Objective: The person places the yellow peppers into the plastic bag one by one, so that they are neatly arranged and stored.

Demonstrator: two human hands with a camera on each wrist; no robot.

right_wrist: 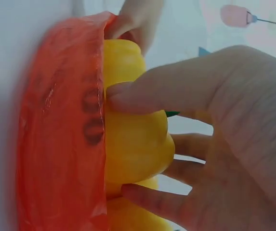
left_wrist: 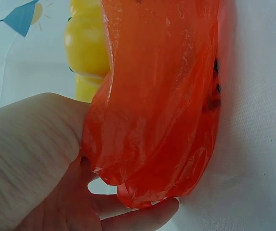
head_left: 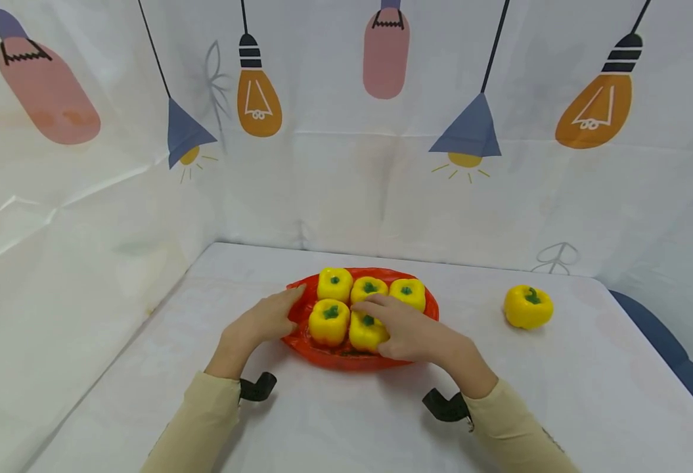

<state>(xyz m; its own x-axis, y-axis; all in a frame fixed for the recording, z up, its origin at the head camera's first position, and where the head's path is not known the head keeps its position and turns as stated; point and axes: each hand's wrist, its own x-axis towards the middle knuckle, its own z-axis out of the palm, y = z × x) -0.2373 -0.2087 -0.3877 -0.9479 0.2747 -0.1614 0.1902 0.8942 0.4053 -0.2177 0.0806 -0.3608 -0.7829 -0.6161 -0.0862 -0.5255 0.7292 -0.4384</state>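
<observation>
A red plastic bag, spread open like a shallow bowl, sits on the table with several yellow bell peppers standing in it, green stems up. At its left edge my left hand holds the rim; in the left wrist view its fingers reach around the outside of the red plastic. My right hand grips the near right yellow bell pepper inside the bag. The right wrist view shows the thumb on that pepper's near side, with the other fingers around its far side.
Another yellow bell pepper lies apart on the white table, to the right of the bag. White sheeting printed with lamps rises behind and at the left. A dark blue chair stands past the right table edge.
</observation>
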